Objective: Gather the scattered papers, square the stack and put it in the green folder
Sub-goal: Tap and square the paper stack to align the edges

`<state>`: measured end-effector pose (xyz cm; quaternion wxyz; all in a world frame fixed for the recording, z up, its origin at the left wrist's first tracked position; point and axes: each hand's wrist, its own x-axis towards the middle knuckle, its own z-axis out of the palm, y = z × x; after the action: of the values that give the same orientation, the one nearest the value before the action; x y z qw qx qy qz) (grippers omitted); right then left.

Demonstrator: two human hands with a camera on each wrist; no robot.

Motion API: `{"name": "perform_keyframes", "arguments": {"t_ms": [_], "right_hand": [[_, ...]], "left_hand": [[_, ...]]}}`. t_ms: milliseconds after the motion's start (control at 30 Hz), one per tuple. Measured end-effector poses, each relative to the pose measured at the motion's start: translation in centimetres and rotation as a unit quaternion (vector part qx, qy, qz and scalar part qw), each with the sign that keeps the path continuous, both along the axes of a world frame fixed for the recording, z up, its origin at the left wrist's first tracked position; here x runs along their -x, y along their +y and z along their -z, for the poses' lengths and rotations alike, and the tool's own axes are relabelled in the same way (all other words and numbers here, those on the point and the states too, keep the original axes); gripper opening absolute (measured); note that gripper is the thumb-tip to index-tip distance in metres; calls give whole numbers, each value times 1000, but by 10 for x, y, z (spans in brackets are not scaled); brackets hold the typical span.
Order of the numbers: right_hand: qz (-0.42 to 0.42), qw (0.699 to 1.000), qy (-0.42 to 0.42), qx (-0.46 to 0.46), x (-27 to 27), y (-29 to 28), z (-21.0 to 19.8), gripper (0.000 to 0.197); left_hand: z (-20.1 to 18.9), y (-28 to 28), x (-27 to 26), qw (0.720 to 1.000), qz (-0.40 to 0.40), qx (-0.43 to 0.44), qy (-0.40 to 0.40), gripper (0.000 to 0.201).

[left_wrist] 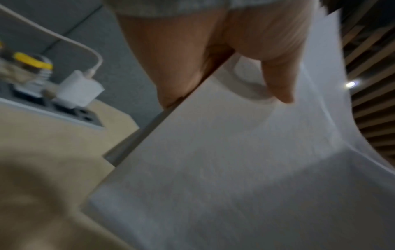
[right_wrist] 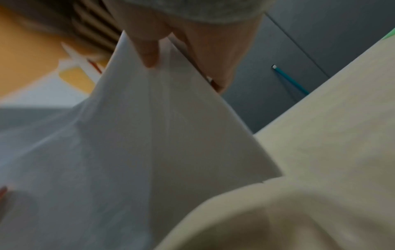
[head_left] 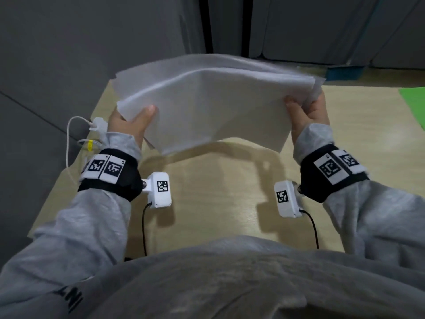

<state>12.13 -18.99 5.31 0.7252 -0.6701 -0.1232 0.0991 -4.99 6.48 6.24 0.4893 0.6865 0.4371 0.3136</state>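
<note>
Charger [head_left: 98, 124]: a white plug with a white cable, at the left edge of the table, left of the paper stack; in the left wrist view it sits in a socket strip [left_wrist: 64, 108] let into the tabletop.
Yellow-banded item [left_wrist: 32, 60]: beside the charger on the strip, too blurred to name.
Left hand [head_left: 131, 125]: holds the left side of the paper stack, thumb lying on top of the sheets, the other fingers underneath and out of sight from the head view; the left wrist view shows the thumb [left_wrist: 278, 81] pressed on the white surface.
Paper stack [head_left: 213, 107]: white sheets held up off the table between the two hands, sagging in the middle and bowed, the edges not aligned, with several sheet corners fanned out at the far left and far right; its shadow falls on the tabletop just below it.
Table [head_left: 218, 194]: pale wood top, under the paper stack and both wrists.
Right hand [head_left: 308, 111]: pinches the right side of the paper stack, thumb on top, fingers curled round the edge; the right wrist view shows a fingertip [right_wrist: 149, 57] on the sheet.
Green folder [head_left: 414, 104]: lies flat on the table, right of the paper stack, well apart from it, only partly in view at the picture's edge.
</note>
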Motion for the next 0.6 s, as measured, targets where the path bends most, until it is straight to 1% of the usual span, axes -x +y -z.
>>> {"name": "perform_keyframes", "arguments": {"t_ms": [33,67,133,167,200,233,267,367,400,433,467,533,567,600], "right_hand": [[-8,999,-5,47,2,-1,7,31],[-22,994,-7,106,4,-3,15,39],[-51,973,2,224,4,-6,28,54],[-56,963,7,265,2,-7,32,56],[-57,958,5,282,1,-7,33,55],[-57,959,-2,278,1,-6,34,51],[-51,966,-10,254,0,-4,34,46],[-13,993,-6,117,1,-5,30,30],[-5,996,-5,92,2,-8,31,28],[-7,996,-1,90,3,-11,35,31],[-16,994,2,105,4,-14,39,38],[-48,986,10,159,3,-14,45,52],[-62,982,15,181,2,-12,46,53],[-74,978,16,194,-1,-10,48,48]], "left_hand": [[5,-3,3,1000,5,-8,22,58],[12,-7,8,998,11,-8,63,62],[28,-13,14,990,7,2,143,57],[34,-16,16,985,5,15,170,56],[37,-18,17,982,0,34,183,65],[40,-15,18,981,-11,42,187,75],[39,-14,19,980,-25,46,193,80],[31,-6,21,982,-52,22,179,84],[25,-7,21,983,-45,7,180,80],[26,-5,20,982,-29,4,188,70],[23,-7,19,983,-3,1,186,58],[23,-8,14,975,43,15,215,38],[25,-9,12,972,50,34,228,44],[25,-10,11,972,56,43,224,50]]}}
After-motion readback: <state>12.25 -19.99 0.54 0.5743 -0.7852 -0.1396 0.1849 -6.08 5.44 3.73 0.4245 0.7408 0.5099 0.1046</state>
